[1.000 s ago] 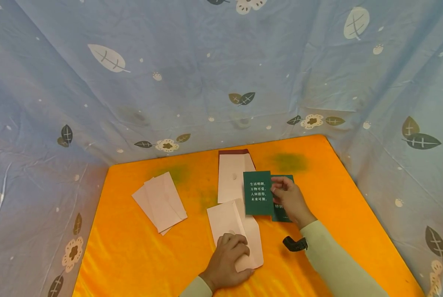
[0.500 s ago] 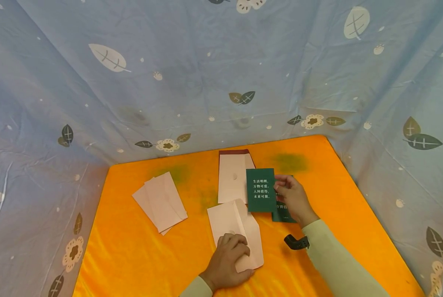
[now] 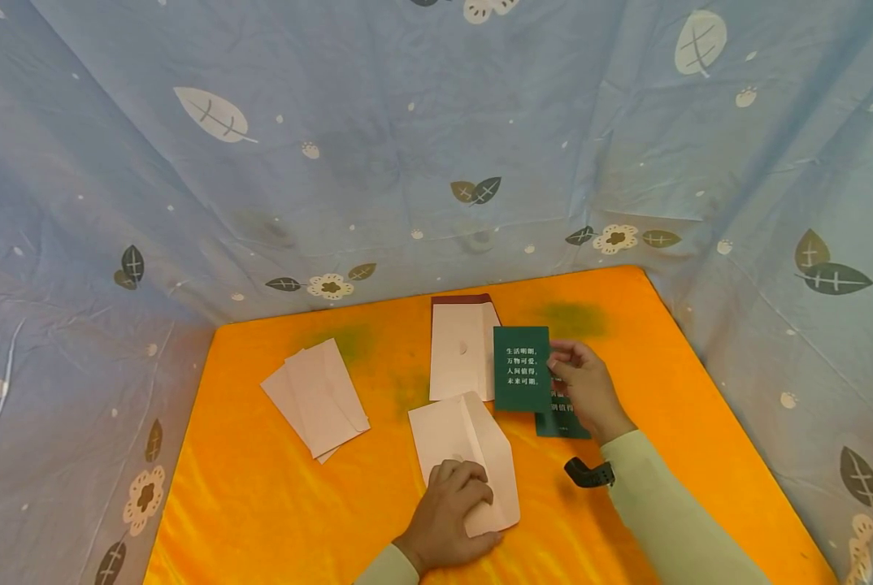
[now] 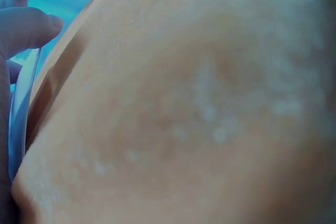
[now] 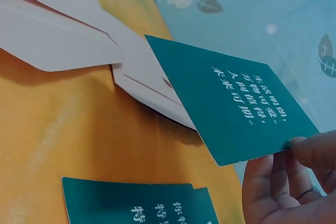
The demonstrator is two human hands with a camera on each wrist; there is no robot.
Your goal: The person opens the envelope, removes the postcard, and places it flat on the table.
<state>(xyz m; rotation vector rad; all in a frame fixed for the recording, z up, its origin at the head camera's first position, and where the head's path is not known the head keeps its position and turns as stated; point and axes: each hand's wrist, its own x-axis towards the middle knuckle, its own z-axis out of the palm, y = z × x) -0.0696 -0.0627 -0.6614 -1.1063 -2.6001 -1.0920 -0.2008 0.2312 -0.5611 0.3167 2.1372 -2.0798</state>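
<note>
Between the thumb and fingers of my right hand (image 3: 592,394) is the right edge of a green card (image 3: 521,390) with white printed characters, raised above the table. Beneath that hand lie more green cards (image 3: 562,425), partly covered by it; the right wrist view shows at least two overlapping. My left hand (image 3: 447,513) grips a pale pink envelope (image 3: 436,426), fingers curled over its front and thumb at its lower edge. The envelope's flap (image 3: 497,459) is unfolded to the right. In the left wrist view the palm fills most of the picture, with a finger (image 4: 31,27) by the paper edge.
Behind the gripped envelope lies another pink envelope (image 3: 454,349) with a dark red strip (image 3: 460,300) at its far end. Several overlapping pink envelopes (image 3: 327,398) lie to the left on the orange cloth (image 3: 261,504). Blue patterned curtains (image 3: 378,162) enclose the table.
My right hand has moved slightly right and away from me with the green card, uncovering more of the envelopes beside it. The left hand stays in place on its envelope.
</note>
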